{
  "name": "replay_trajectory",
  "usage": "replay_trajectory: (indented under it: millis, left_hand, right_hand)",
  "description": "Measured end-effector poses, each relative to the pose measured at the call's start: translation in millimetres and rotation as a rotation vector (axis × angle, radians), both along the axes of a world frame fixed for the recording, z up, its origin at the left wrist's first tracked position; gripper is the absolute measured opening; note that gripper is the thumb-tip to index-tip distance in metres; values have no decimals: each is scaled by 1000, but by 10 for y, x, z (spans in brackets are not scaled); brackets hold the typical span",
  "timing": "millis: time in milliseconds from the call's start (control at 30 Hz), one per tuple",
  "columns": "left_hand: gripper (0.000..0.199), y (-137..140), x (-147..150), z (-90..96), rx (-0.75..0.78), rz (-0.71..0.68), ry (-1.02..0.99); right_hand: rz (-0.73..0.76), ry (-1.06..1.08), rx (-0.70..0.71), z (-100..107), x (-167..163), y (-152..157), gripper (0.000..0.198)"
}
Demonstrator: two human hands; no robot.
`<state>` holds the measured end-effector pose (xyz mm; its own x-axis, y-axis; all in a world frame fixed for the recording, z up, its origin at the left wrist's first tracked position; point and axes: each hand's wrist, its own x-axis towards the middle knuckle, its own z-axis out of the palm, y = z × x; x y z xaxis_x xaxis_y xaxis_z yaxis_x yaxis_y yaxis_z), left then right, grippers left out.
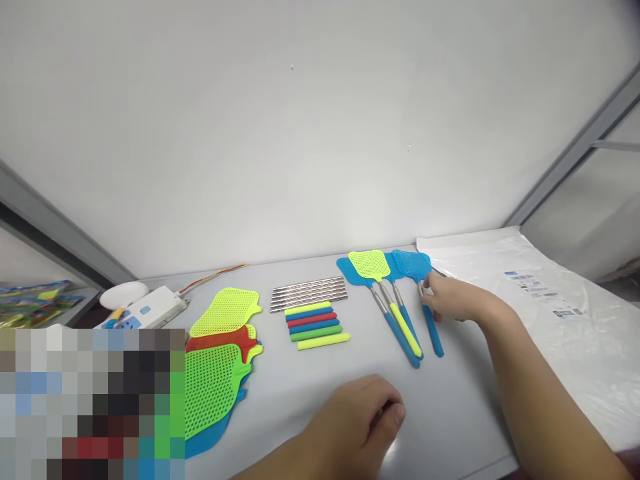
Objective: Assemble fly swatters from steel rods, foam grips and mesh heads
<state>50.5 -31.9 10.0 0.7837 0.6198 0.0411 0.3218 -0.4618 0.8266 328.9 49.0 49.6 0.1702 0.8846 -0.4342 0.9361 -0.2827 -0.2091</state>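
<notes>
On the right side of the table, my right hand (447, 298) is closed round the shaft of a blue fly swatter (434, 337), where the metal meets the blue handle. Its head lies over other assembled swatters, among them a yellow one (369, 265) with a yellow handle. My left hand (363, 423) hovers near the front edge, fingers loosely curled and nothing seen in them. Ahead of it lie several coloured handles (315, 323) in yellow, blue, red and green. Behind these is a row of thin metal rods (309, 293).
Loose swatter heads (213, 380) in green, red, yellow and blue are piled at the left. A white power strip (155, 308) and a white round object (124, 295) stand behind them. White plastic wrapping (540, 333) covers the right side. The lower left corner is pixelated.
</notes>
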Motion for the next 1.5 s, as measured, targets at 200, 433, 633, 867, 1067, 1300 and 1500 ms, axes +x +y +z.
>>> replay_trajectory:
  millis: [200,433,633,867,1067,1300,1500]
  left_hand:
    - [20,-3,10,-17,21,3,14]
    - [20,13,1,-91,47,6,-16]
    - [21,25,8,-117,68,-8,-31]
    - [18,6,20,-148,86,-12,-67]
    - [17,-18,-4,-251,237,-48,-51]
    - [21,-16,-63,-187,335,-61,3]
    - [19,-14,-74,-139,357,-75,13]
  right_hand:
    - [32,130,-30,34,-63,-6,46]
    - [73,220,-59,137,-162,-93,42]
    - [92,258,-89,222,-249,-167,25]
    - [99,174,-30,166,-249,-160,10]
    - [40,3,37,-49,-171,-16,27]
    - [30,1,-84,-228,-176,125,49]
    - [10,17,-100,-227,-193,156,48]
